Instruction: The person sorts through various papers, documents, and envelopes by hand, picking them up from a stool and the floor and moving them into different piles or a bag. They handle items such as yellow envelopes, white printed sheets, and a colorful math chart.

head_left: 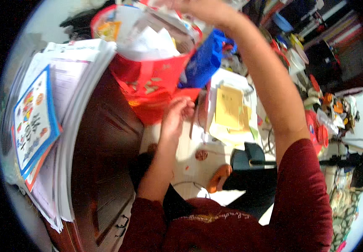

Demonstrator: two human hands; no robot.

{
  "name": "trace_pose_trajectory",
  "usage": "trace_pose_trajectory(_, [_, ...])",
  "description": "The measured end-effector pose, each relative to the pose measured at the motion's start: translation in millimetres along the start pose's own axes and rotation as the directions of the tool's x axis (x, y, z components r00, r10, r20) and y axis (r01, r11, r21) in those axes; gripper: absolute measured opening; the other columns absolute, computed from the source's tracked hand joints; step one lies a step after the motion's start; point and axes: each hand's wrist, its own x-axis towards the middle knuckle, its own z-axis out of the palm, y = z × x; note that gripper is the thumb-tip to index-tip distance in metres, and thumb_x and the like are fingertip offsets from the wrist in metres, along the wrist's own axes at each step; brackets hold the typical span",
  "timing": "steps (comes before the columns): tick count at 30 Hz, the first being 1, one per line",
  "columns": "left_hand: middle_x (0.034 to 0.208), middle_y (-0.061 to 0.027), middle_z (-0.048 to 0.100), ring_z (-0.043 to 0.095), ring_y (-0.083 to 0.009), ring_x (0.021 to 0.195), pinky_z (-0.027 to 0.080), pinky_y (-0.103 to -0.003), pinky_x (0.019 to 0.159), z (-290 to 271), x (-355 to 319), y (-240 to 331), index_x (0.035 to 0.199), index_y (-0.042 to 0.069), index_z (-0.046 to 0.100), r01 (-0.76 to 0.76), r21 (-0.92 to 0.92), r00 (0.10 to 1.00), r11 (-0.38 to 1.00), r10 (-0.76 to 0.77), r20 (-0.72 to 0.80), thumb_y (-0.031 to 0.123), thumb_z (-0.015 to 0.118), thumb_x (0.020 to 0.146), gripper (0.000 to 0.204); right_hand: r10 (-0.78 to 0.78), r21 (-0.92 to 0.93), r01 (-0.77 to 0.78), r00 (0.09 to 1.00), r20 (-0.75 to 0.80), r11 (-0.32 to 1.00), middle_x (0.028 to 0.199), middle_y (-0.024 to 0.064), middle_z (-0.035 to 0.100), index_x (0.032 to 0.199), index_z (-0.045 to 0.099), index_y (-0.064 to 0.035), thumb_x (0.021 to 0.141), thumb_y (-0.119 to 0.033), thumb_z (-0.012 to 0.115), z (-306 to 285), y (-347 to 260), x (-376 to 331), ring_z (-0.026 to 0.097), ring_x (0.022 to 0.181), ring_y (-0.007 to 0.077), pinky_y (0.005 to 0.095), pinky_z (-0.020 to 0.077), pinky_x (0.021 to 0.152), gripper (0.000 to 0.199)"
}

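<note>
My left hand (178, 112) hangs low in front of a red bag (154, 77), its fingers loosely curled in and nothing showing in them. The bag stands upright and wide-mouthed, with white papers (154, 44) and a yellow-orange packet (108, 30) inside. My right arm reaches far forward, and my right hand (194, 7) is over the bag's far rim at the top edge of the picture. Its fingers are smeared and partly cut off there, next to some pale, flat items; whether it grips one of them cannot be made out.
On a dark wooden cabinet (105, 138) at left lies a tall paper stack (70, 84), topped by a blue-bordered booklet (34, 122). A blue bag (202, 61) leans beside the red one. Yellow envelopes (228, 107) lie on a pile right of it. Mixed clutter fills the right side.
</note>
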Motion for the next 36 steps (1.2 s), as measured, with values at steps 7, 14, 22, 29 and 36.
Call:
trace_pose_trajectory(7, [0.084, -0.0084, 0.061, 0.059, -0.0154, 0.073, 0.047, -0.026, 0.069, 3.9, -2.6, 4.3, 0.099, 0.001, 0.055, 0.028, -0.006, 0.999, 1.0, -0.028, 0.038, 0.015, 0.055, 0.083, 0.021, 0.456, 0.311, -0.389, 0.871, -0.182, 0.867, 0.093, 0.0073, 0.062, 0.105, 0.06, -0.0034, 0.084, -0.028, 0.056, -11.5, 84.9, -175.3, 0.057, 0.078, 0.0147, 0.0284, 0.0455, 0.069, 0.033])
trace_pose_trajectory(14, [0.109, -0.013, 0.056, 0.054, -0.0222, 0.099, 0.043, -0.034, 0.086, 30.3, 22.3, -69.9, 0.114, 0.0, 0.049, 0.209, 0.167, 0.977, 0.964, -0.214, 0.014, 0.018, 0.054, 0.084, 0.035, 0.959, 0.762, -0.638, 0.27, 0.082, 0.114, 0.102, 0.0112, 0.058, 0.112, 0.05, 0.0027, 0.085, -0.018, 0.053, 111.3, 177.1, -386.3, 0.055, 0.093, 0.0203, 0.0307, 0.0448, 0.08, 0.035])
trace_pose_trajectory(22, [0.121, -0.0132, 0.048, 0.046, -0.0241, 0.11, 0.034, -0.037, 0.095, 35.8, 39.5, -125.7, 0.128, 0.001, 0.036, 0.296, 0.372, 0.955, 0.88, -0.268, -0.126, 0.02, 0.053, 0.085, 0.05, 0.859, 0.405, -0.758, 0.466, -0.211, 0.511, 0.11, 0.0164, 0.054, 0.12, 0.046, -0.0045, 0.072, -0.026, 0.065, 176.5, 214.3, -400.0, 0.051, 0.101, 0.0333, 0.0383, 0.0404, 0.088, 0.056])
trace_pose_trajectory(29, [0.11, -0.0063, 0.055, 0.05, -0.0166, 0.104, 0.034, -0.034, 0.09, 34.0, 55.6, -153.3, 0.122, 0.004, 0.042, 0.315, 0.461, 0.946, 0.83, -0.31, -0.089, 0.021, 0.051, 0.085, 0.041, 0.645, -0.279, -0.7, 0.714, -0.271, 0.658, 0.128, 0.0139, 0.04, 0.13, 0.035, -0.0167, 0.068, -0.038, 0.068, 183.5, 175.2, -384.9, 0.04, 0.116, 0.0348, 0.0438, 0.0314, 0.097, 0.073])
trace_pose_trajectory(36, [0.104, -0.008, 0.057, 0.055, -0.0167, 0.089, 0.043, -0.032, 0.078, 46.7, 52.5, -158.5, 0.12, 0.001, 0.043, 0.348, 0.402, 0.937, 0.847, -0.325, -0.128, 0.02, 0.052, 0.086, 0.04, 0.743, -0.345, -0.729, 0.659, -0.117, 0.591, 0.124, 0.0105, 0.044, 0.124, 0.044, -0.0165, 0.073, -0.038, 0.063, 175.6, 188.1, -369.1, 0.045, 0.111, 0.0308, 0.0433, 0.0336, 0.094, 0.058])
